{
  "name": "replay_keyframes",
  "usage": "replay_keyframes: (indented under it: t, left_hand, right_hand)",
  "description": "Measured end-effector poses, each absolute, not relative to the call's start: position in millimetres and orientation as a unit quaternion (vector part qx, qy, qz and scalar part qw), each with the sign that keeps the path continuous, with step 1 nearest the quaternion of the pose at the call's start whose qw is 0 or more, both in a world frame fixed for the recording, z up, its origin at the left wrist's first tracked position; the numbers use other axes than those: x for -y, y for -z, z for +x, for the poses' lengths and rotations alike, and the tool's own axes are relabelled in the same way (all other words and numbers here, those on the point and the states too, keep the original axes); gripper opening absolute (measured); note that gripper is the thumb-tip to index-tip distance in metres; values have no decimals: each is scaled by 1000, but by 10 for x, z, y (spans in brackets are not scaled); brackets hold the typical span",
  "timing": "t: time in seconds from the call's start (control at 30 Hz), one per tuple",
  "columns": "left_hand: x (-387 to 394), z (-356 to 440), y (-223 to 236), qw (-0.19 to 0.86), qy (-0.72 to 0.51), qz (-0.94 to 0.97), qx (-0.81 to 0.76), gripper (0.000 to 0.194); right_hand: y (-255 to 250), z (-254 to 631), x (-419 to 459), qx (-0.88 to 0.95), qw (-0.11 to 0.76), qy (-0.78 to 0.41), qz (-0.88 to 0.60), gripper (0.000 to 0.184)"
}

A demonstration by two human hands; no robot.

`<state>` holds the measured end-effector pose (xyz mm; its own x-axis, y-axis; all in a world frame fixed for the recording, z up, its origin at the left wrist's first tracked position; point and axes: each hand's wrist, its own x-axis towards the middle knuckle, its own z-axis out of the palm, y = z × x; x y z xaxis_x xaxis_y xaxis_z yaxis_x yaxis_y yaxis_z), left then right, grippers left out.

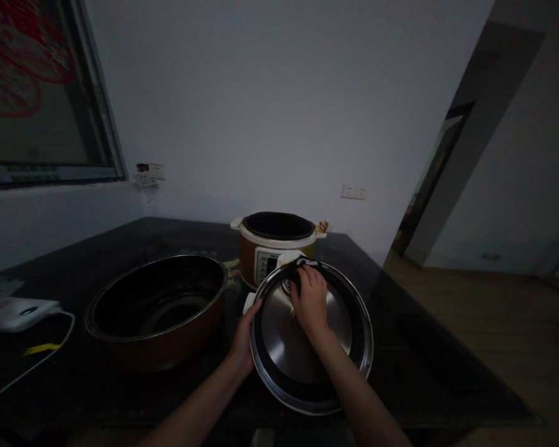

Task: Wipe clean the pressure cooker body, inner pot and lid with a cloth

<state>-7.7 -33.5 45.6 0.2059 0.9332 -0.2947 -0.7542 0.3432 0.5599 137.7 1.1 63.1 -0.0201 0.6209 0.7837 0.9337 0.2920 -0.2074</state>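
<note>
A round pressure cooker lid [279,347] is tilted up with its shiny metal inner side and dark sealing ring facing me. My left hand [246,335] grips its left rim, thumb on the near side. My right hand [311,298] is at the upper part of the lid, its bent fingers pressing a dark, cloth-like piece [302,263] with a whitish pattern against the rim. How much of that piece lies under the fingers is hidden. Behind the lid stands an electric pressure cooker [249,254], brown and white, open on top, its control panel partly covered by the lid.
To the left stands a wide, brown pot [168,347] with a dark inside. A white device [23,313] with a cable and a yellow strip [41,349] lie farther left on the dark table [428,372]. Wall sockets [354,192] are behind; the table's right edge slants toward me.
</note>
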Motion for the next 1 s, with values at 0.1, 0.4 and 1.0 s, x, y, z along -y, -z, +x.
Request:
replay_keyframes:
  t: [0.1,0.4,1.0]
  left_hand:
    - [322,-77,-427,764,-553,149,-297,21]
    - [295,-64,-405,757,-579,135,-272,20]
    - [275,-57,-407,791,-556,126,-223,41]
  right_hand:
    - [-631,1345,-26,719,404,176,-537,31]
    - [-710,1283,-55,802,379,130,-443,30]
    - [-859,1255,83,882,233,166,-374,31]
